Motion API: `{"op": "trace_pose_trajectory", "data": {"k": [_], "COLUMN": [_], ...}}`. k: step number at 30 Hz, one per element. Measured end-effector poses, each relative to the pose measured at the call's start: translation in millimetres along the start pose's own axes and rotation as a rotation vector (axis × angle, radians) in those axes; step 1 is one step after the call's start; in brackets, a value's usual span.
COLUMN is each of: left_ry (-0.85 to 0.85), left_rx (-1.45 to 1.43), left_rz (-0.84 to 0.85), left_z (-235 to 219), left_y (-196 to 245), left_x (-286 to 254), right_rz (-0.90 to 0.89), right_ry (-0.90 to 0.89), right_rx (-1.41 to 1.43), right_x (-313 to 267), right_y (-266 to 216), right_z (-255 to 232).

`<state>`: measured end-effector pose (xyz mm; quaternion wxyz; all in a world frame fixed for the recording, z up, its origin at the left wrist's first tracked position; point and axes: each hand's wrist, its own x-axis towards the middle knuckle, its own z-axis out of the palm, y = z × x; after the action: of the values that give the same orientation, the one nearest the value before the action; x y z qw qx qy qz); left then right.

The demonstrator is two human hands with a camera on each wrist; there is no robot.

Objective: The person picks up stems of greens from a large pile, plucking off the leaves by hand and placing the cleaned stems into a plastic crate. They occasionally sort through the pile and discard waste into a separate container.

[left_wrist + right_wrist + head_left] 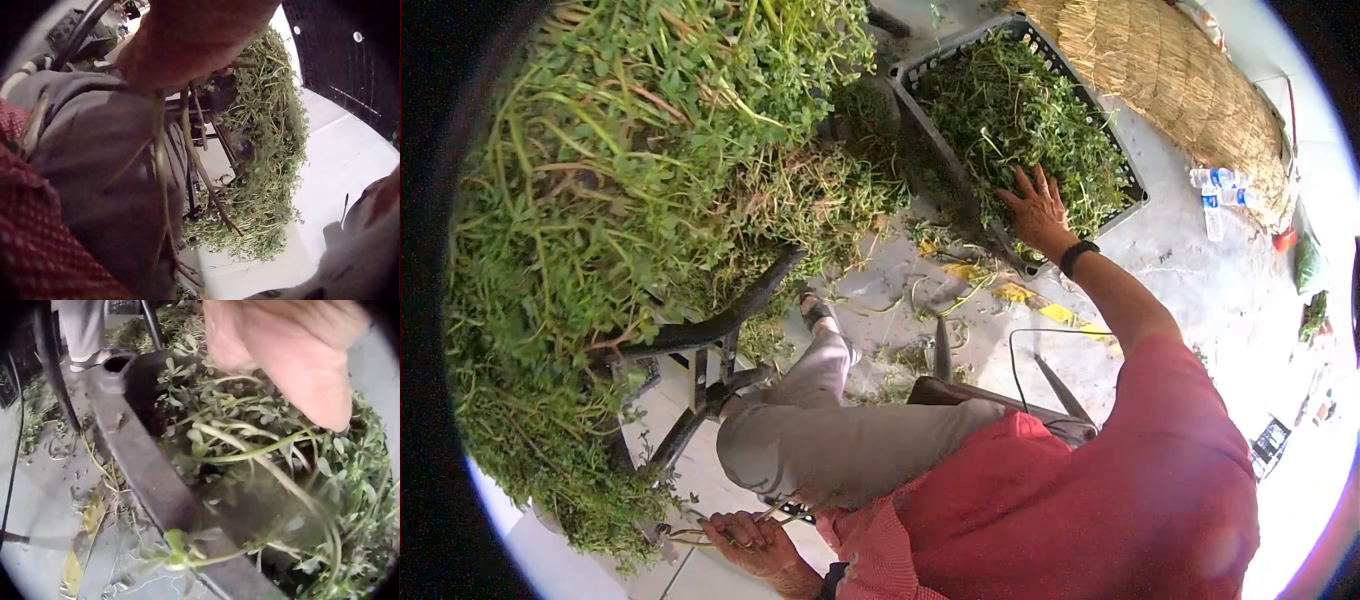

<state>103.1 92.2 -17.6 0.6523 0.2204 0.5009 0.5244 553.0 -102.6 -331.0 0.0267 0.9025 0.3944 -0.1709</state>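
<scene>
The person's right hand (1036, 208) is resting flat, fingers spread apart, on the greens (1020, 110) heaped in the dark crate (920, 120), the leaves lying just under the fingertips. The left hand (750, 540) is gripping bare stems (187, 137), fingers curled around them beside the knee.

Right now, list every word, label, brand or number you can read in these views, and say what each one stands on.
No text can be read in any view.
The water bottles by the straw bundle carry blue labels, too small to read.
A dark packet on the floor at the right edge shows pale marks, too blurred to read.
The black wristband shows no marking.
</scene>
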Motion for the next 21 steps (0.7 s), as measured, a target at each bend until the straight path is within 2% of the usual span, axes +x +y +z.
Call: {"op": "trace_pose_trajectory", "data": {"k": [4, 8, 10, 12, 13, 14, 16, 17, 18, 20, 21], "left_ry": [0.015, 0.219, 0.31, -0.056, 0.033, 0.042, -0.105, -0.259, -0.254, 0.021, -0.381], "left_rx": [0.108, 0.14, 0.147, 0.191, 0.265, 0.242, 0.276, 0.247, 0.237, 0.414, 0.318], "left_rz": [0.005, 0.131, 0.16, -0.074, -0.004, 0.006, -0.084, -0.138, -0.146, 0.001, -0.162], "left_z": [3, 38, 31, 12, 13, 8, -7, -12, -9, -4, -41], "left_y": [0, -13, -11, -4, -6, -5, 3, 7, 5, -1, 13], "left_x": [7, 2, -4, -7, -11, -12, -14, -17, -22, -31, -17], "right_rz": [-0.068, -0.036, 0.02, 0.01, 0.015, 0.0, 0.039, 0.033, 0.025, 0.027, -0.007], "right_ry": [-0.062, -0.159, -0.161, -0.155, -0.139, -0.123, -0.227, -0.225, -0.19, -0.162, -0.161], "right_rx": [-0.043, -0.185, -0.236, -0.248, -0.258, -0.271, -0.242, -0.257, -0.221, -0.188, -0.162], "right_x": [36, 71, 70, 64, 65, 66, 55, 53, 54, 43, 40], "right_y": [0, -10, -15, -18, -18, -20, -25, -22, -18, -10, -10], "right_z": [4, 11, 10, 11, 6, 1, -12, -11, -5, -2, -7]}}
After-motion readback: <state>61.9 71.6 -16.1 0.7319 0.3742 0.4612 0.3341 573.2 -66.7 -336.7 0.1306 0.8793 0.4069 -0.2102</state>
